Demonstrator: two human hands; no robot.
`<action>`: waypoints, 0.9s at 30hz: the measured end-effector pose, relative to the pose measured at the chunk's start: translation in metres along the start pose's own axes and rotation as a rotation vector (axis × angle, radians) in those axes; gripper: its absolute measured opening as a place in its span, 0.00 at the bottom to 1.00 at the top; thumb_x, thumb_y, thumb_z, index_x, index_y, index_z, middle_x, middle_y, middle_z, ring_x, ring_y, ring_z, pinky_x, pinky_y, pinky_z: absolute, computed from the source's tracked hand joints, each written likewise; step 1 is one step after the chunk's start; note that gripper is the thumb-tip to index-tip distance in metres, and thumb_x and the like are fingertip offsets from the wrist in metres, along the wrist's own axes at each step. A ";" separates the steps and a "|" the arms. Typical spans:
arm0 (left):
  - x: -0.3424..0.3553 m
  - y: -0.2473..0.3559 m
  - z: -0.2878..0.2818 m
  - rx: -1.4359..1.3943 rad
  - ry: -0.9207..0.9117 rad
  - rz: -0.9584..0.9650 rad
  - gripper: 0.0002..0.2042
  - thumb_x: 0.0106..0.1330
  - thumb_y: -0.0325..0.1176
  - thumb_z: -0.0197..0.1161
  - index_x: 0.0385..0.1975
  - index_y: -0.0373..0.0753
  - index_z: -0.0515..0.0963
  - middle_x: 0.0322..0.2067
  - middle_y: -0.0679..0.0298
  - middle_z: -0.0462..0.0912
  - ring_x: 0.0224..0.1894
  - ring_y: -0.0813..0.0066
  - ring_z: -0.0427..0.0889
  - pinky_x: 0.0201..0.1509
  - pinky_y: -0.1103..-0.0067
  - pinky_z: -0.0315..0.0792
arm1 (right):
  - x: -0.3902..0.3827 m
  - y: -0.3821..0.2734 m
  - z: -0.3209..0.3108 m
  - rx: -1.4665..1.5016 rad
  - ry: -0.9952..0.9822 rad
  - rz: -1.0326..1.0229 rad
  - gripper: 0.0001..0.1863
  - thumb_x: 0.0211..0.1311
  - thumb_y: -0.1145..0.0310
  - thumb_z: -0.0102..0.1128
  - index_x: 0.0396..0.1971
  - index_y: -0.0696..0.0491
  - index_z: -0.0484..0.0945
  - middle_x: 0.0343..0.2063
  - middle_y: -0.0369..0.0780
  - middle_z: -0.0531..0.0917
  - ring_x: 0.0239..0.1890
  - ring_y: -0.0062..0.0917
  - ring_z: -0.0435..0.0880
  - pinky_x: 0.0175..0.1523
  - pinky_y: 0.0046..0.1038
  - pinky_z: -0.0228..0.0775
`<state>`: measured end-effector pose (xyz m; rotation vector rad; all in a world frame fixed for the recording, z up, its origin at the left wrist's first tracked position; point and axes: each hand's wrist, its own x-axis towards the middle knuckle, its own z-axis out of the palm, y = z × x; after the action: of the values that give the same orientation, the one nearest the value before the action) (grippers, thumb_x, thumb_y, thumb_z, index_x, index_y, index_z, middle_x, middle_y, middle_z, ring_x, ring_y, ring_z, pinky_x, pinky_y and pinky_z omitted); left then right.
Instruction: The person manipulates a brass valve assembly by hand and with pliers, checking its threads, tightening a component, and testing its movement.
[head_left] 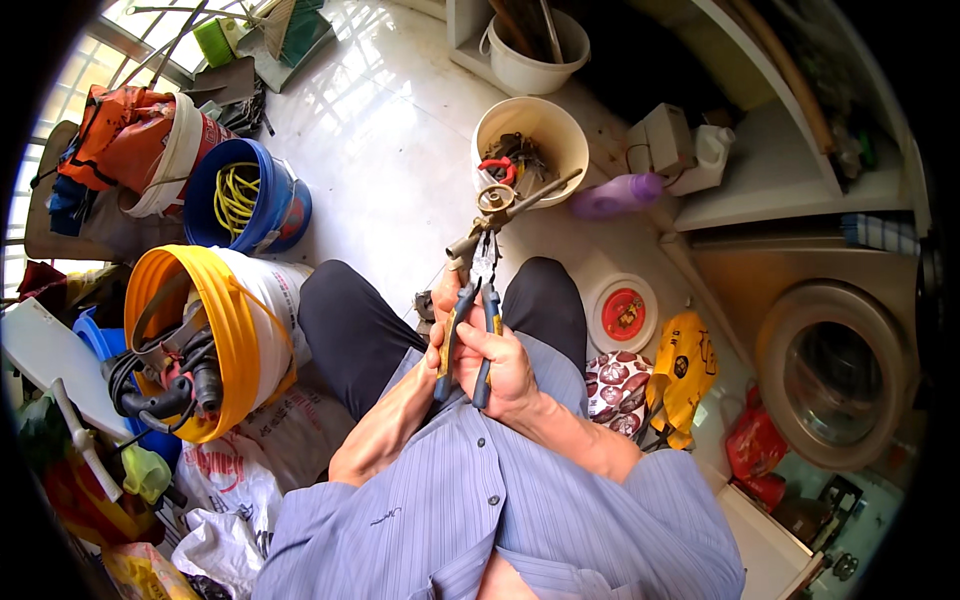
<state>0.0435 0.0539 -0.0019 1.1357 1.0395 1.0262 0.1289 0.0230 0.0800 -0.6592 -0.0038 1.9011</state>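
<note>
In the middle, my left hand (436,340) is closed around the left handle of a pair of pliers (446,357), with fingers partly hidden up beside a short metal pipe (461,247). My right hand (503,364) grips the pliers too, thumb over the handles. The jaws point away from me, at a dull metal fitting (495,200) with a round top and a long bar slanting up to the right. Whether the jaws grip it, I cannot tell. Beyond the fitting is a cream bucket (558,130) holding dark metal tools and something red.
Left stand a yellow-and-white bucket (262,350) with power tools, a blue bucket (285,200), an orange bundle (120,140) and plastic bags (225,460). Right are a purple bottle (617,194), a shelf (750,205), a front-loading washer (740,265) and a round lid (640,290) on the floor (350,120).
</note>
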 end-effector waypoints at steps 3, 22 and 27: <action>0.003 -0.004 0.001 -0.008 -0.001 0.018 0.14 0.69 0.27 0.60 0.53 0.37 0.75 0.28 0.66 0.78 0.26 0.76 0.75 0.32 0.76 0.73 | -0.004 -0.006 -0.010 0.028 0.015 0.049 0.18 0.76 0.68 0.49 0.61 0.56 0.68 0.39 0.46 0.83 0.40 0.36 0.85 0.52 0.37 0.77; 0.051 0.017 -0.017 0.507 -0.057 0.234 0.13 0.63 0.28 0.74 0.41 0.37 0.76 0.20 0.55 0.77 0.21 0.55 0.78 0.29 0.69 0.73 | -0.043 -0.047 -0.025 0.130 -0.138 0.288 0.14 0.75 0.63 0.55 0.54 0.52 0.69 0.35 0.40 0.75 0.34 0.26 0.74 0.38 0.32 0.69; 0.053 0.030 -0.028 0.468 -0.242 0.181 0.12 0.63 0.26 0.74 0.35 0.37 0.74 0.20 0.58 0.74 0.21 0.67 0.72 0.28 0.72 0.70 | -0.061 -0.063 -0.033 0.025 -0.096 0.383 0.12 0.75 0.65 0.53 0.53 0.53 0.70 0.34 0.41 0.76 0.33 0.27 0.75 0.38 0.33 0.70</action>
<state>0.0246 0.1146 0.0184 1.7161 1.0206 0.7745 0.2135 -0.0120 0.0978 -0.5801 0.0906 2.2962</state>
